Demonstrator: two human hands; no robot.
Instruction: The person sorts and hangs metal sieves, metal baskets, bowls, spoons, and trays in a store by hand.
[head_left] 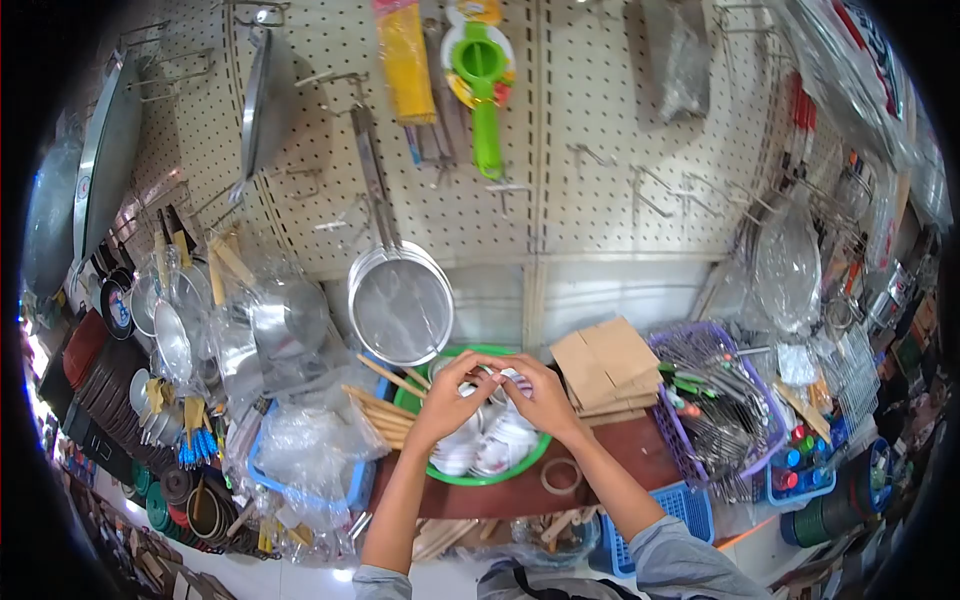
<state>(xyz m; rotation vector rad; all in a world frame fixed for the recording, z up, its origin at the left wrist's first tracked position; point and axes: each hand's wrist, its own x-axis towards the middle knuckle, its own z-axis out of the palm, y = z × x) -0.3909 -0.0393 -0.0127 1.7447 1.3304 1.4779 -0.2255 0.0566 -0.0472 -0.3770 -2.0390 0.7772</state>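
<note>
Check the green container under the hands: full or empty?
Not empty: white dishes sit inside the green container, below the left hand and right hand. Cannot tell how full; the hands cover part.

White ware: glossy rounded pieces [510, 440] with darker markings, heaped close together, several tilted (their exact kind is hard to tell).
Piece at the fingertips: small, whitish [517, 381], mostly covered where the left hand [458, 402] and right hand [540, 398] meet; whether either grips it is unclear.
Green basin: round, bright-rimmed [490, 481], upright beneath both hands, holding the ware.
</note>
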